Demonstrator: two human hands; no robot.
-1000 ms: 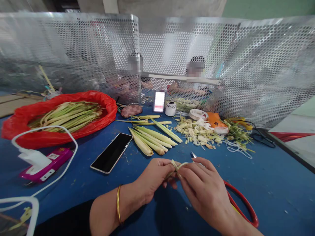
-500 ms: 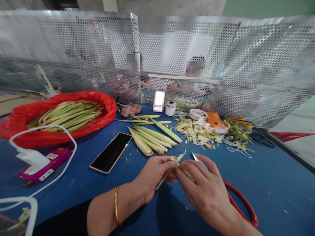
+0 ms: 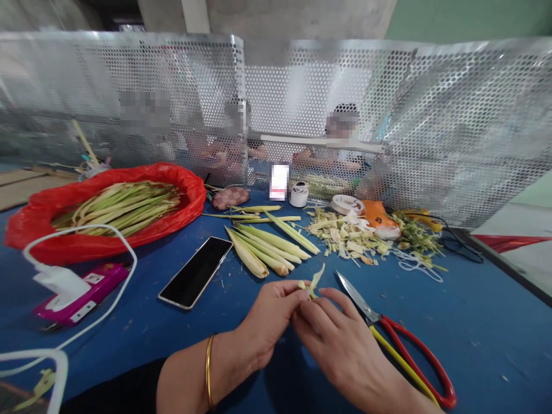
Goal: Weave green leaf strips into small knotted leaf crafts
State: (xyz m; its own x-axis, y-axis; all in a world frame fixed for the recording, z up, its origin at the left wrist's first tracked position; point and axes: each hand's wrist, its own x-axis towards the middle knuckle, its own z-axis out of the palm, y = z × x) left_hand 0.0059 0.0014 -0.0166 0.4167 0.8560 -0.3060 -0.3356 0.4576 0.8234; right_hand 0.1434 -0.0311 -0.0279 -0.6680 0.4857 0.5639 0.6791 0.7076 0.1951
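Note:
Between the fingertips of my left hand (image 3: 273, 307) is a pale green strip of leaf (image 3: 316, 280), its curled tip sticking up. My right hand (image 3: 340, 336) meets the left at the same strip, fingers bent around its lower part, which is mostly hidden. Just right of my right hand lies a pair of scissors (image 3: 366, 307) with one red and one yellow handle, flat on the blue table (image 3: 474, 322). Beyond the hands rests a bunch of corn husk-like leaves (image 3: 267, 247), pale at their near ends.
At left are a red bag (image 3: 181, 198) full of long leaves, a purple power strip (image 3: 81, 296) with white cable, and a phone (image 3: 196, 273). Leaf scraps (image 3: 345, 230), tape rolls (image 3: 347, 204) and an orange packet (image 3: 379, 215) lie behind right. A perforated metal screen (image 3: 297, 75) stands at the back; people sit beyond.
My right hand has shifted left and closer around the strip, uncovering more of the scissors. The long stem that showed below my left hand is now hidden. The view has tilted slightly.

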